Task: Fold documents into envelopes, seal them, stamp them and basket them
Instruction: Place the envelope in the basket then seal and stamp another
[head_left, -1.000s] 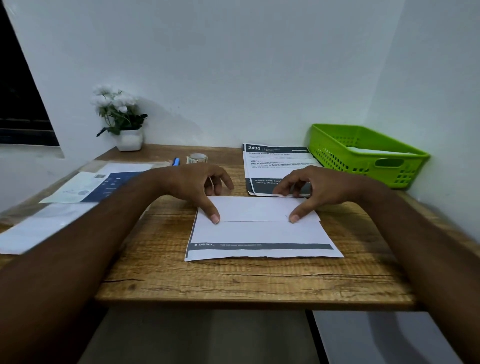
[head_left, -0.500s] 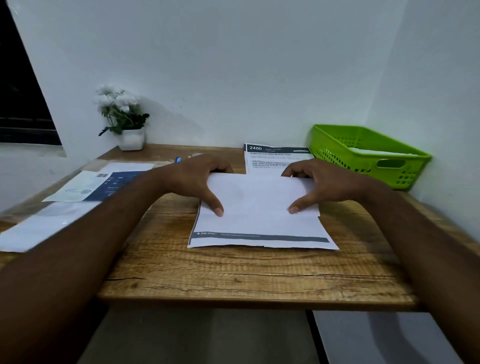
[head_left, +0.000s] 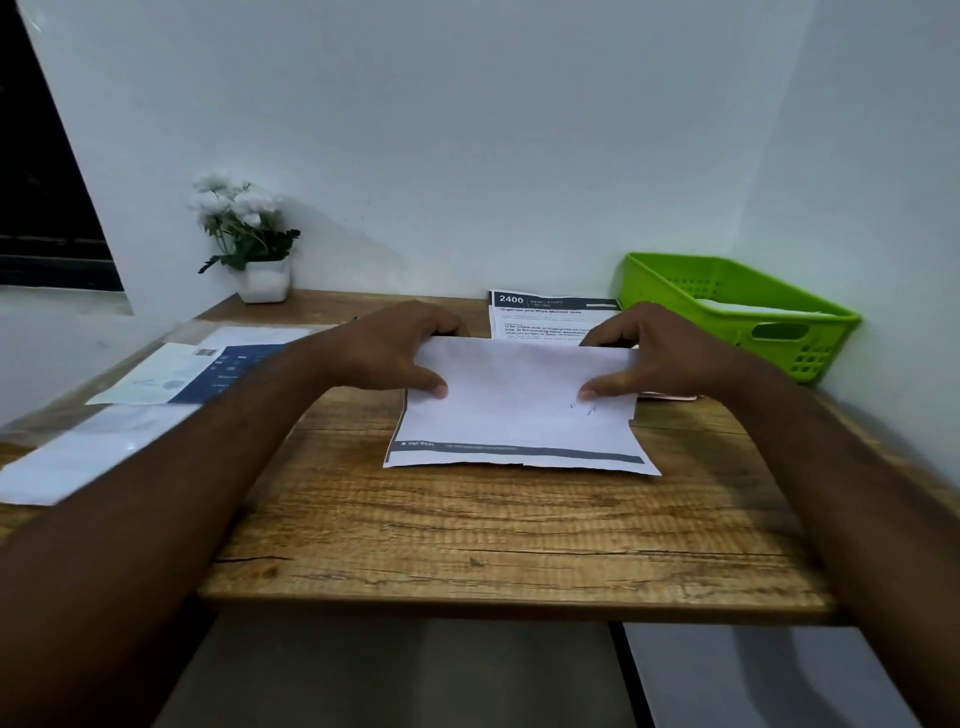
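A white document (head_left: 514, 415) with a dark footer band lies in the middle of the wooden desk (head_left: 493, 540), its top part raised and folded toward me. My left hand (head_left: 384, 353) grips the raised flap's left edge, thumb on top. My right hand (head_left: 660, 353) grips its right edge the same way. A green basket (head_left: 727, 312) with white paper inside stands at the back right. Another printed sheet headed "2400" (head_left: 550, 312) lies behind the document.
A white pot of white flowers (head_left: 249, 244) sits at the back left corner. Papers and a blue-and-white sheet (head_left: 197, 374) cover the left side of the desk. Walls close off the back and right. A pink edge (head_left: 670, 397) shows under my right hand.
Both hands have lifted the document's folded top flap higher and drawn it toward me. The flap now covers more of the sheet, and the tape roll behind is hidden.
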